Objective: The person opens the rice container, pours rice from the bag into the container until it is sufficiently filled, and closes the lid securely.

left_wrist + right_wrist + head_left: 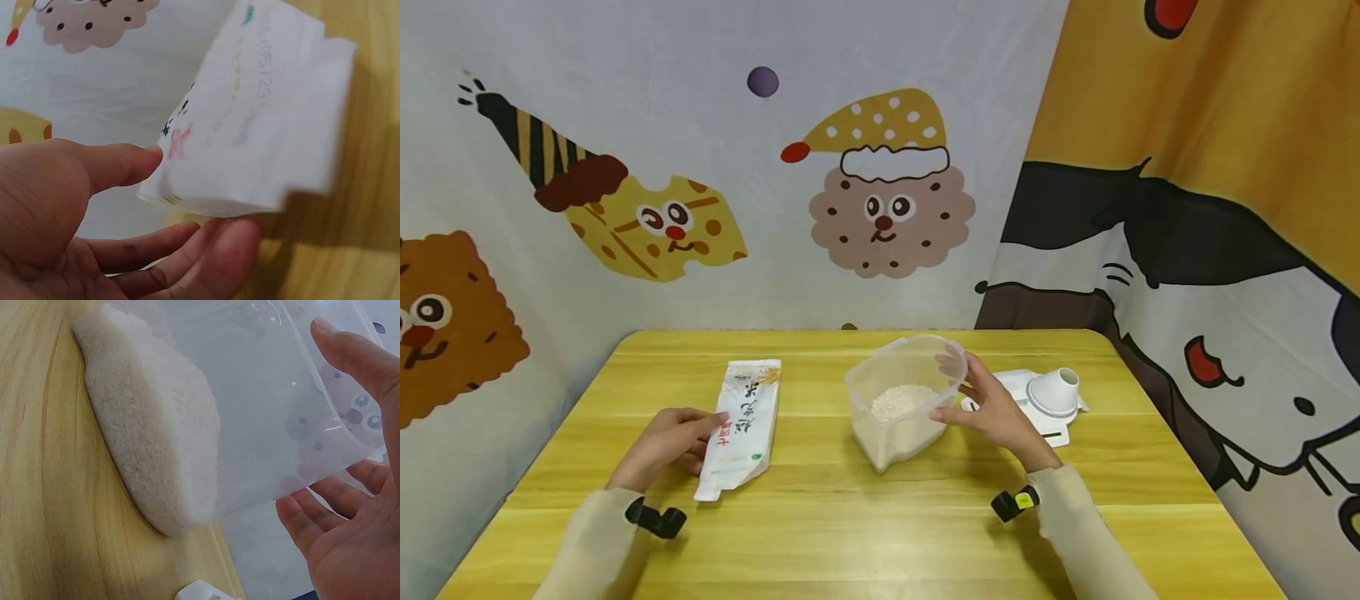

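My left hand [673,442] holds a flat white paper bag [747,429] by its left side, above the left part of the table. Black and red characters are printed on the bag. In the left wrist view the thumb [128,165] lies at one edge of the bag, with the other fingers below it. A clear plastic container [868,408] partly filled with white rice [904,402] stands mid-table. Around its right side, near the rim, my right hand [996,417] spreads thumb and fingers; the right wrist view shows the rice [150,425] heaped inside.
To the right of the container lies a flat white plastic piece [1018,383] with a white funnel-shaped part [1058,392] on it. The yellow wooden table [865,542] ends against a curtain [775,300] with cartoon prints at the back.
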Demonstrator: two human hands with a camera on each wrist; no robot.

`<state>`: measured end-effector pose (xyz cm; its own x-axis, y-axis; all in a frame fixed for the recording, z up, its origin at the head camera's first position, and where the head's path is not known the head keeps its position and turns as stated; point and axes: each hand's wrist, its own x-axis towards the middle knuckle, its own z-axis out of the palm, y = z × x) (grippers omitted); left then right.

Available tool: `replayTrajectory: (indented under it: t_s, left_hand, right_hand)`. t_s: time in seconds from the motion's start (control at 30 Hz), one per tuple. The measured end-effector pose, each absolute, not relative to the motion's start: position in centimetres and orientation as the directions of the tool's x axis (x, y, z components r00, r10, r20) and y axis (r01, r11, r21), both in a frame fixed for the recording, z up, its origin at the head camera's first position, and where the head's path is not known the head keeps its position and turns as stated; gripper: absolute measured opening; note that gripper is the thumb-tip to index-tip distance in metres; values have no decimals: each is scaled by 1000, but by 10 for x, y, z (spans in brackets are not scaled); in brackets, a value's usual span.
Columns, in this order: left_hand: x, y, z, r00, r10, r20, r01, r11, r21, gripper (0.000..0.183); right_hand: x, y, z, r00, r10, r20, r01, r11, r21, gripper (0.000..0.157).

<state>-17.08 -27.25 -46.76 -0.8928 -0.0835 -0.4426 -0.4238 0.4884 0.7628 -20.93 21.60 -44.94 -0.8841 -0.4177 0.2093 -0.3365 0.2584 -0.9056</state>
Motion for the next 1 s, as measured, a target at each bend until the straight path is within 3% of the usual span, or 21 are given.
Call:
replayTrajectory:
  t_s: [0.27,0.5,0.67,1.0]
  left_hand:
    - [-163,-269,-449,-926,-101,-364,-340,640,689,82]
    - [-159,-256,-437,-989,-52,-139,-130,752,647,85]
    - [-159,-243,-430,-999,19,49,47,714,699,75]
    - [-165,-216,-438,-965,147,219,263,562,784,74]
  right_hand:
    - [-208,215,-448,-885,-418,205,-335,265,-904,98]
    - [-209,216,-449,-888,-415,199,-328,265,-907,99]
    - [-210,216,-450,-885,-418,206,-334,261,-906,98]
    - [-210,216,-451,-882,-420,212,-342,265,-901,96]
